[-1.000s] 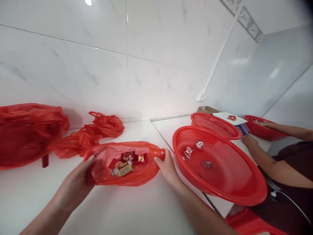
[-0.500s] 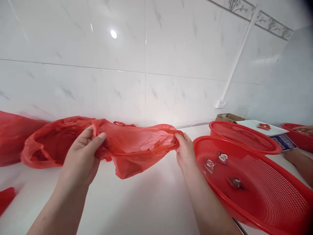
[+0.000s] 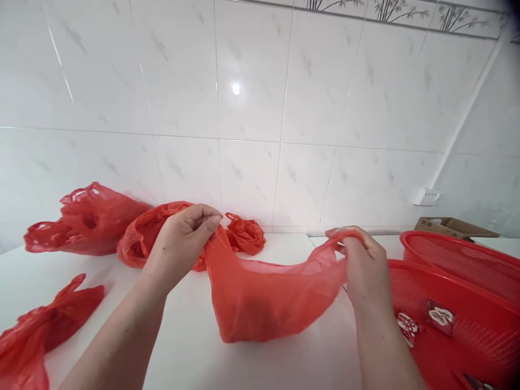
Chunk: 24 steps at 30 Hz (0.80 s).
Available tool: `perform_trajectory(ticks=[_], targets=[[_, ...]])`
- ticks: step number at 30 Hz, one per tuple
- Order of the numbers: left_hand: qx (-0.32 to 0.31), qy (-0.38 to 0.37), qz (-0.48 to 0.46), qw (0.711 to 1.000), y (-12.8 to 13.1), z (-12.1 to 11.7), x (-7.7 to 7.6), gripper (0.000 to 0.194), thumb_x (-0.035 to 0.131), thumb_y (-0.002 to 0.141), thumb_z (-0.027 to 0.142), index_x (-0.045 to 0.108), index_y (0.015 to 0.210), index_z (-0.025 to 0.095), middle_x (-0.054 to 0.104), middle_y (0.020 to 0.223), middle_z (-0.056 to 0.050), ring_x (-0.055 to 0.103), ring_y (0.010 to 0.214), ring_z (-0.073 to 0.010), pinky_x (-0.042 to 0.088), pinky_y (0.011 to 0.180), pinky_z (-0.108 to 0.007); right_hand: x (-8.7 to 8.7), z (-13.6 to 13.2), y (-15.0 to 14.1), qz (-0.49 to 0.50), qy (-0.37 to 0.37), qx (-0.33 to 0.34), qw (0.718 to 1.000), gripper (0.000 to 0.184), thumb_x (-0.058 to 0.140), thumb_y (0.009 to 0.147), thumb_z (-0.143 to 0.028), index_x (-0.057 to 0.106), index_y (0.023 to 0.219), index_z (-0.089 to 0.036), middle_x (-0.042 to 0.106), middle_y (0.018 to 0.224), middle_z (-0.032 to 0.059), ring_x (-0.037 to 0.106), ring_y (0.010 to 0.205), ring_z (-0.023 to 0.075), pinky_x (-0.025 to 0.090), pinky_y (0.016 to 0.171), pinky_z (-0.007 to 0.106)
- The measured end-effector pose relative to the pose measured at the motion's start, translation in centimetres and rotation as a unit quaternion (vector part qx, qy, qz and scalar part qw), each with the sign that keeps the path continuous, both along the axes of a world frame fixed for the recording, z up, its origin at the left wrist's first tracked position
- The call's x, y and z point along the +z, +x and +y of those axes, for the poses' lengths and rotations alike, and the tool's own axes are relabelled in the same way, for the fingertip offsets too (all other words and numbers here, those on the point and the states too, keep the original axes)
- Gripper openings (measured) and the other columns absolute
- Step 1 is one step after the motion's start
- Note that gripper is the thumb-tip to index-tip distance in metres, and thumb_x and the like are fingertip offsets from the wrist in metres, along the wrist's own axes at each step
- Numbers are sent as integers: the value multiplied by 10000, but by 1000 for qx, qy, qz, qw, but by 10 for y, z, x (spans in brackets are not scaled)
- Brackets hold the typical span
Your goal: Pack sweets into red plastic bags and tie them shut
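Between my hands hangs a red plastic bag (image 3: 272, 303), stretched sideways by its two ends. My left hand (image 3: 184, 238) pinches the bag's left end between thumb and fingers. The other end, with a handle loop, is gripped in my right hand (image 3: 361, 260). A dark shape shows faintly through the bag's lower part; the contents themselves are hidden by the plastic. Behind my left hand lies an open red bag (image 3: 138, 238), partly covered by the hand. Right of it sits a crumpled red bag (image 3: 247, 235) near the wall.
A large red basket (image 3: 467, 281) at right holds several wrapped snacks (image 3: 441, 316), with another red basket (image 3: 459, 252) behind it. A cardboard box (image 3: 453, 226) stands by the wall. At left are a filled-out red bag (image 3: 97, 219) and a tied red bag (image 3: 52, 322) on the white table (image 3: 190, 346).
The bag has been lifted and its mouth drawn out narrow, so the wrapped snacks inside no longer show. My view has swung left, bringing more red bags in and the co-worker out of sight.
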State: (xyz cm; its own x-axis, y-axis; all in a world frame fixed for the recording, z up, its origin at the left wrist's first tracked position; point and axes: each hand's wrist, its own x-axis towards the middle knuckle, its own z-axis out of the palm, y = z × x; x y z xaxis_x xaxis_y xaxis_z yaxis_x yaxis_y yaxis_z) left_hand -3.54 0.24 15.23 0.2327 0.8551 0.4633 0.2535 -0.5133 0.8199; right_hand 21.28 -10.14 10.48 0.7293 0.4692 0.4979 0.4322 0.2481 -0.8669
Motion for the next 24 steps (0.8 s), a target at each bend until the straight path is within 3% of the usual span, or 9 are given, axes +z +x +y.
perform_trajectory(ticks=[2, 4, 6, 9, 13, 15, 17, 20, 24], targets=[[-33, -9, -45, 998, 3, -2, 0, 171, 628, 780, 338, 678, 848, 189, 602, 625, 5, 505, 507, -120, 363, 439, -205, 4, -3, -3, 101, 58, 94, 989, 140, 442, 734, -270, 565, 752, -205, 668, 895, 53, 603, 742, 183, 441, 569, 263], [-70, -6, -85, 994, 7, -8, -4, 208, 673, 748, 298, 676, 929, 197, 638, 721, -10, 557, 601, -139, 405, 494, -208, 7, -7, -9, 194, 81, 195, 958, 165, 454, 767, -354, 533, 761, -209, 624, 689, 23, 573, 585, 150, 453, 539, 271], [-120, -22, -115, 986, 11, -17, -8, 308, 696, 718, 213, 665, 1025, 217, 672, 857, -31, 603, 750, -179, 454, 589, -233, 9, -10, -16, 259, 76, 290, 918, 228, 464, 788, -436, 497, 731, -218, 411, 445, -72, 377, 376, 81, 395, 447, 234], [-197, -48, -137, 970, 16, -34, -14, 428, 678, 698, 107, 650, 1100, 252, 688, 908, -34, 613, 890, -230, 471, 751, -301, 8, -14, -30, 236, 26, 382, 893, 183, 539, 753, -403, 514, 776, -224, 264, 384, -127, 184, 334, 43, 275, 377, 180], [-211, 27, -55, 975, 21, -47, -21, 249, 643, 740, 128, 707, 941, 260, 687, 824, -27, 611, 843, -240, 458, 775, -338, 7, -17, -55, 132, -146, 462, 865, 562, 628, 600, -167, 485, 1134, -268, 442, 490, -125, 424, 401, 72, 317, 411, 174], [-196, 86, -5, 977, 24, -48, -26, 183, 608, 780, 143, 710, 884, 253, 680, 819, -27, 606, 793, -217, 465, 714, -318, 10, -17, -67, 105, -205, 487, 843, 622, 616, 604, -117, 464, 1184, -282, 490, 560, -110, 506, 494, 91, 373, 479, 198], [-193, 124, 11, 973, 26, -47, -31, 195, 584, 807, 149, 682, 940, 252, 668, 840, -23, 602, 770, -192, 478, 669, -297, 13, -14, -76, 89, -216, 495, 837, 440, 593, 646, -110, 546, 1062, -249, 531, 633, -75, 521, 576, 91, 395, 549, 216], [-185, 171, -20, 967, 29, -42, -40, 329, 608, 816, 193, 561, 1131, 275, 623, 969, -27, 588, 842, -177, 505, 709, -302, 15, -4, -79, 104, -213, 458, 857, 104, 571, 678, -121, 563, 759, -186, 501, 607, -55, 449, 543, 70, 353, 525, 209], [-172, 291, 34, 941, 31, -32, -52, 502, 718, 741, 282, 502, 1194, 286, 557, 1027, -41, 539, 899, -177, 487, 763, -317, 10, 9, -70, 127, -225, 383, 887, 69, 534, 695, -127, 512, 715, -189, 442, 535, -75, 355, 468, 54, 283, 457, 201]])
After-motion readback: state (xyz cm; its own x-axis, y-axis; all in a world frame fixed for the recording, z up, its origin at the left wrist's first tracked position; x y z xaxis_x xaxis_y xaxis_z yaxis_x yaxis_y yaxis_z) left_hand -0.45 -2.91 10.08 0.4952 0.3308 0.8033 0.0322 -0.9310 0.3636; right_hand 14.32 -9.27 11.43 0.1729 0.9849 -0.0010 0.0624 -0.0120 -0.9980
